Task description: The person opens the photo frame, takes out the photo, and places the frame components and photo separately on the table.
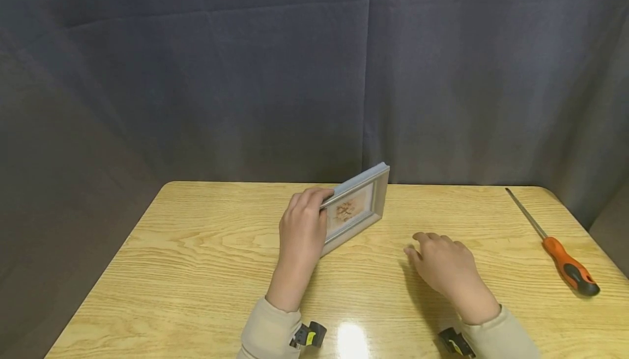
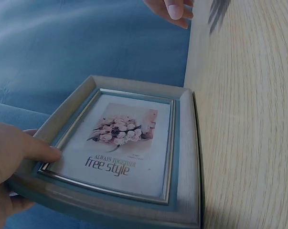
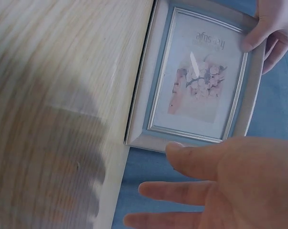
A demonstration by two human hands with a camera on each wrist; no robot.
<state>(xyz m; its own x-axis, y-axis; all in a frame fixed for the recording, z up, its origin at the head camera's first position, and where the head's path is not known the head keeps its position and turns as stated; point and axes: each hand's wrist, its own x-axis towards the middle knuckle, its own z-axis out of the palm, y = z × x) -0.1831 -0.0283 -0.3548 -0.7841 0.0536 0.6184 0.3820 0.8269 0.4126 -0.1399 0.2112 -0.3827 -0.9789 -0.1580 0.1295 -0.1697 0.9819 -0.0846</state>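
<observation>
Pale and silver-trimmed, a picture frame is gripped at one short end by the left hand, whose thumb is laid over the front border. Well apart from it, the right hand is held above the wood, relaxed and free, fingers parted. And now the frame itself: it is stood on a long edge on the table, its face angled toward the right hand's side. Broad, finely grained moulding is shown, with a bluish band set inside it, then a slim, shiny metallic lip. Within that lip a white print is displayed: a bunch of pale pink flowers, dark touches among them, and "ALWAYS TOGETHER" lettered below, over a larger "free style". Sideways, that print, its lettered end turned nearest the gripping hand; a bright streak of glare is caught across the flowers in the right wrist view. Further out, over on the far right, a screwdriver is laid on the yellowish tabletop, its orange-and-black handle turned toward the near side. Behind everything, dark cloth is hung, creased and seamed.
</observation>
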